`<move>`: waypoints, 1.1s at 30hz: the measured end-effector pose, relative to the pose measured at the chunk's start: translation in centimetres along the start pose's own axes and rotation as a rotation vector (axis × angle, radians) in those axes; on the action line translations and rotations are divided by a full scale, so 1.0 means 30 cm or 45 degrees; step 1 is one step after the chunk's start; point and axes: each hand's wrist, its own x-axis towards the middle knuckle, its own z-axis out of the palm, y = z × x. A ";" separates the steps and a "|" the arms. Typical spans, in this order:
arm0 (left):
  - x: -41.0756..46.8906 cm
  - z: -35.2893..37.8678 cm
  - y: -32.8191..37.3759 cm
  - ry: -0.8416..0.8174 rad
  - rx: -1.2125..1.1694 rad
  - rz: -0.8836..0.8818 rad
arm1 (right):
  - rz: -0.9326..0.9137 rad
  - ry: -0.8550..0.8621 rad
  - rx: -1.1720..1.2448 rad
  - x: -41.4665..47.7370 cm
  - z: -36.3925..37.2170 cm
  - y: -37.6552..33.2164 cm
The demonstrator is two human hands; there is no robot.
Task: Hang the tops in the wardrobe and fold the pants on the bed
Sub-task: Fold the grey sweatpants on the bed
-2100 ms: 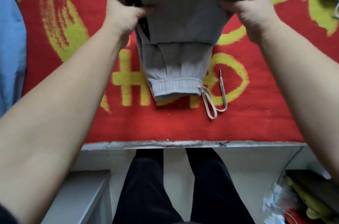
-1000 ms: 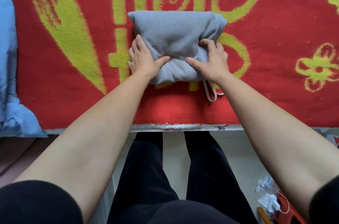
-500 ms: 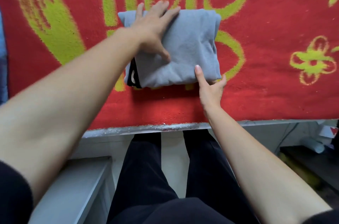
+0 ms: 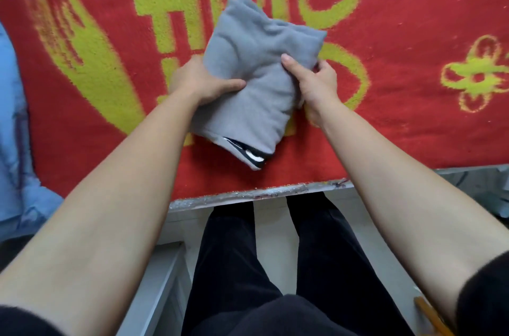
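Folded grey pants (image 4: 256, 82) now lifted, turned, left hand (image 4: 198, 82) and right hand (image 4: 316, 82) both clamped around them

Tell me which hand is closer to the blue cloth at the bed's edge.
Left. The left hand grips the folded grey pants on the side toward the blue cloth; the right hand is farther.

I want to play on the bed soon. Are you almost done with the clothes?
Partly. The grey pants already look folded into a small bundle. Both hands, left hand and right hand, grip its sides, holding it over the red blanket. It is not yet set down. A blue garment lies at the bed's left edge; no wardrobe shows here.
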 end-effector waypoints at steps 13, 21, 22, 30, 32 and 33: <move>-0.121 0.179 -0.192 -0.215 -1.347 -0.261 | -0.071 -0.410 -0.723 -0.050 -0.019 0.094; -0.163 0.160 -0.204 -0.217 -1.572 -0.266 | 0.163 -0.448 -0.116 -0.066 0.002 0.140; -0.174 0.146 -0.198 -0.235 -1.594 -0.235 | 0.156 -0.457 -0.117 -0.075 0.000 0.124; -0.418 -0.143 -0.081 -0.155 -1.689 -0.003 | -0.129 -0.496 -0.118 -0.315 -0.054 -0.168; -0.524 -0.243 -0.039 -0.081 -1.686 0.092 | -0.217 -0.515 -0.131 -0.403 -0.077 -0.272; -0.578 -0.288 -0.024 -0.036 -1.687 0.144 | -0.255 -0.538 -0.140 -0.443 -0.084 -0.325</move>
